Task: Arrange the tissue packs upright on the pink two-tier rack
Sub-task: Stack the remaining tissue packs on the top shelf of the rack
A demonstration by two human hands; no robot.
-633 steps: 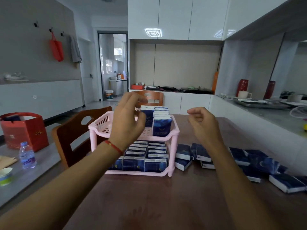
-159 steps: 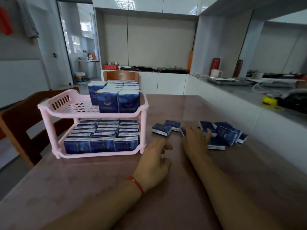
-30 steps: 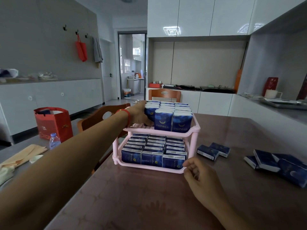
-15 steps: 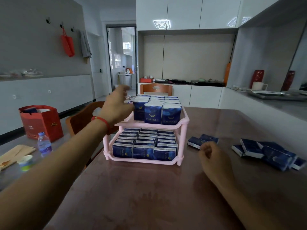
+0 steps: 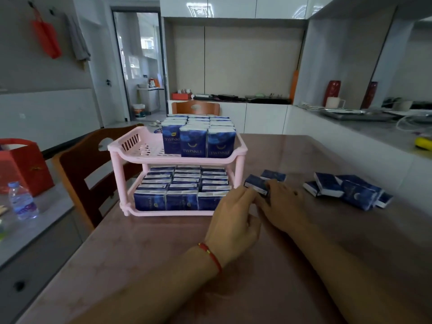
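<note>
The pink two-tier rack (image 5: 121, 148) stands on the brown table (image 5: 163, 265). Blue tissue packs (image 5: 194, 143) stand upright on the right part of its top tier; the left part is bare. More packs (image 5: 182, 199) fill the bottom tier. Two loose packs lie flat just right of the rack: a near one (image 5: 254, 182) and a far one (image 5: 274, 175). My left hand (image 5: 233, 218) reaches the near pack with its fingertips on it. My right hand (image 5: 282, 204) rests low beside it, fingers at the same pack. The pack still lies on the table.
A pile of several loose packs (image 5: 350, 190) lies farther right on the table. A wooden chair (image 5: 81, 164) stands left of the rack. Beyond it, a grey surface holds a water bottle (image 5: 22, 199) and a red bag (image 5: 21, 164). A white counter (image 5: 374, 132) runs along the right.
My left hand has come down from the top tier's left side to the loose packs right of the rack. My right hand moved forward to the same near pack.
</note>
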